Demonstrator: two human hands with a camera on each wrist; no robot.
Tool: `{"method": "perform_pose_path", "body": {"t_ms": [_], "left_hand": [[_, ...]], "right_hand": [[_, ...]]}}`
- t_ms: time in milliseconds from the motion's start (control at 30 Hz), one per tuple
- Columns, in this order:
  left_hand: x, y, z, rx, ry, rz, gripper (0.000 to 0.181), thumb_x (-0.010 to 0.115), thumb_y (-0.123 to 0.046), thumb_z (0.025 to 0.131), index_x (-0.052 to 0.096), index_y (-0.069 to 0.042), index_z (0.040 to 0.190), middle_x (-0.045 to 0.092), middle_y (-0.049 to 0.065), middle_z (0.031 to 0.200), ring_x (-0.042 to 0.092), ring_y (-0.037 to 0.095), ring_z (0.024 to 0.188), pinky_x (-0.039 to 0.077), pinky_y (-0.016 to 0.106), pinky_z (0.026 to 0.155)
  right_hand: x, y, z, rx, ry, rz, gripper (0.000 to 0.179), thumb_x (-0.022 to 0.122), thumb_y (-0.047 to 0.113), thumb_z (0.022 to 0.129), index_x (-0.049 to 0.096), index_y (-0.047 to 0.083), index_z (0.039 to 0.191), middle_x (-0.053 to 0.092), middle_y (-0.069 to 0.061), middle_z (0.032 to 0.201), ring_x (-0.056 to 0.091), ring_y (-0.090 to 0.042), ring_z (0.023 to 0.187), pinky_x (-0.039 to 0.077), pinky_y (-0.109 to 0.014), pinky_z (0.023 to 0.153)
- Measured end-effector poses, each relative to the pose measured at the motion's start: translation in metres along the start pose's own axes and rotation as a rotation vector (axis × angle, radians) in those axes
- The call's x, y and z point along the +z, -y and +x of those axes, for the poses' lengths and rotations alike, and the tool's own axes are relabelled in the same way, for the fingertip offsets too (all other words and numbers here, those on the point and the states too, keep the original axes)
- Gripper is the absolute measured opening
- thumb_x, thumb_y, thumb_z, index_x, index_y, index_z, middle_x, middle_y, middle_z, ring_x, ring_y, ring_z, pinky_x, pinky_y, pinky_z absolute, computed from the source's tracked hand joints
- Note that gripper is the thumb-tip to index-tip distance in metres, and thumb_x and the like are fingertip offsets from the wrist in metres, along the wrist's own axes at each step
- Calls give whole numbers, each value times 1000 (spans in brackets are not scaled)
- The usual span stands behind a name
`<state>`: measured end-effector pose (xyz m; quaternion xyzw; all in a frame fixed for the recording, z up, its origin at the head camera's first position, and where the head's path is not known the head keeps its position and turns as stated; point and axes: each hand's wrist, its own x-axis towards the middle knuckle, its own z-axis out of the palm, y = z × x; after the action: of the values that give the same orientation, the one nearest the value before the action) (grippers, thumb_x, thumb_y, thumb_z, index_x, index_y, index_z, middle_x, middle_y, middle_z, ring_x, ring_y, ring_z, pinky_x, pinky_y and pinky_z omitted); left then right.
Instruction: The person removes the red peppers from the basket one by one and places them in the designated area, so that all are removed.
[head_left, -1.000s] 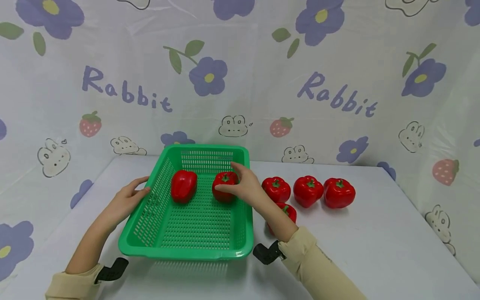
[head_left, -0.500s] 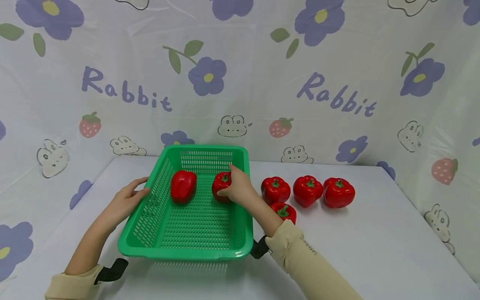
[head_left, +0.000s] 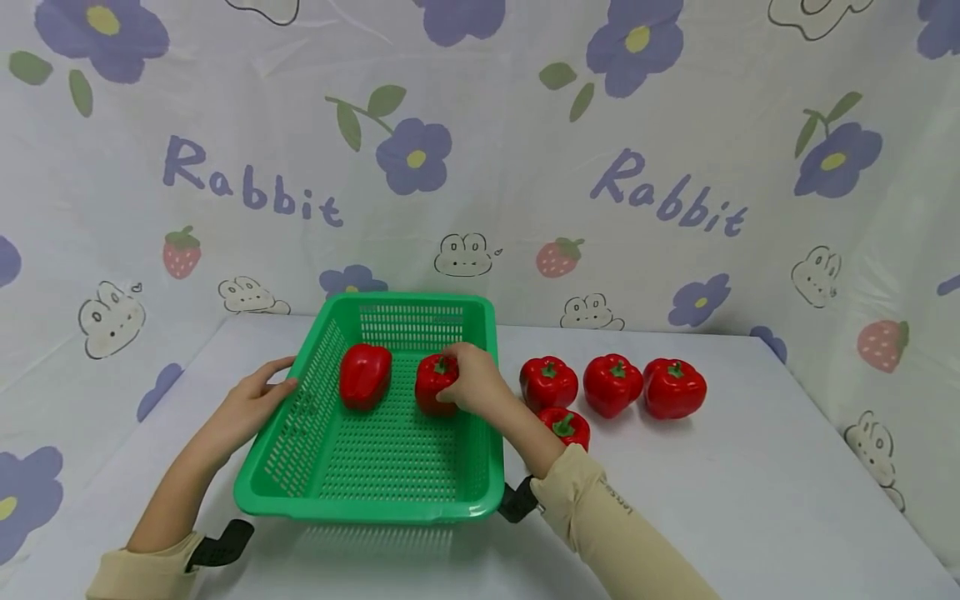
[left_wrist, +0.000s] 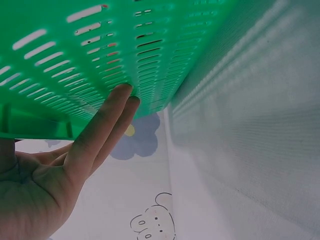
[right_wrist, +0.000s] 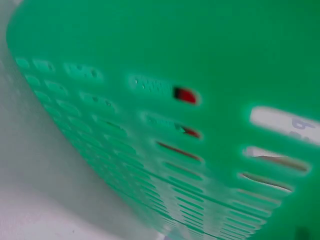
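Note:
A green plastic basket (head_left: pixel 375 508) with slotted walls stands on the white table. At its left rim my left hand (head_left: pixel 251 404) holds on, thumb at the rim; in the left wrist view the long fingers (left_wrist: pixel 102 125) lie against the outer wall. Inside the basket, my right hand (head_left: pixel 474 385) grips a red bell pepper (head_left: pixel 431 385) from its right side, thumb in front, its green stem partly showing. Another red bell pepper (head_left: pixel 365 377) lies on its side at the basket's left. The right wrist view shows the basket's outer wall (right_wrist: pixel 150 40), with red behind the slots; the right hand is hidden there.
To the right of the basket several red bell peppers stand on the table (head_left: pixel 720 500): three in a back row, such as the rightmost pepper (head_left: pixel 674 390), and a nearer pepper (head_left: pixel 566 425) partly behind the right forearm. A printed curtain (head_left: pixel 480 167) hangs behind.
My right hand has closed farther round the pepper in the basket, and pepper and hand have shifted slightly left. The left hand stays at the rim.

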<state>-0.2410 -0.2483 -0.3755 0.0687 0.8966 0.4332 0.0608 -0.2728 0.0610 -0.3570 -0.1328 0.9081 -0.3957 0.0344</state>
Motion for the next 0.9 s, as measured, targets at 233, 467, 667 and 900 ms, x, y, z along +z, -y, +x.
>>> {"method": "perform_pose_path", "body": {"t_ms": [233, 467, 667, 900], "left_hand": [[0, 0, 0, -2, 3, -2, 63, 39, -35, 106, 19, 0, 154, 63, 32, 119, 69, 15, 85, 54, 28, 73], [1, 1, 0, -7, 5, -5, 63, 39, -35, 106, 18, 0, 154, 60, 33, 123, 70, 18, 88, 55, 29, 73], [1, 2, -1, 1, 0, -4, 62, 38, -34, 106, 20, 0, 154, 60, 33, 123, 69, 20, 91, 54, 29, 74], [1, 2, 1, 10, -5, 1, 61, 38, -32, 106, 20, 1, 154, 59, 34, 124, 69, 24, 95, 53, 28, 74]], "right_hand": [[1, 2, -1, -13, 13, -30, 66, 78, -1, 78, 51, -3, 137, 57, -20, 135, 56, -34, 122, 54, -47, 93], [2, 0, -1, -30, 17, -56, 65, 79, 1, 78, 52, -6, 136, 57, -21, 135, 56, -34, 123, 54, -46, 94], [1, -5, -2, -32, 11, 38, 65, 78, 3, 80, 51, -2, 138, 58, -19, 136, 57, -34, 123, 54, -46, 93], [-4, -9, -2, -61, -21, 132, 64, 76, 5, 82, 50, -1, 140, 55, -20, 141, 55, -36, 128, 49, -46, 99]]}}
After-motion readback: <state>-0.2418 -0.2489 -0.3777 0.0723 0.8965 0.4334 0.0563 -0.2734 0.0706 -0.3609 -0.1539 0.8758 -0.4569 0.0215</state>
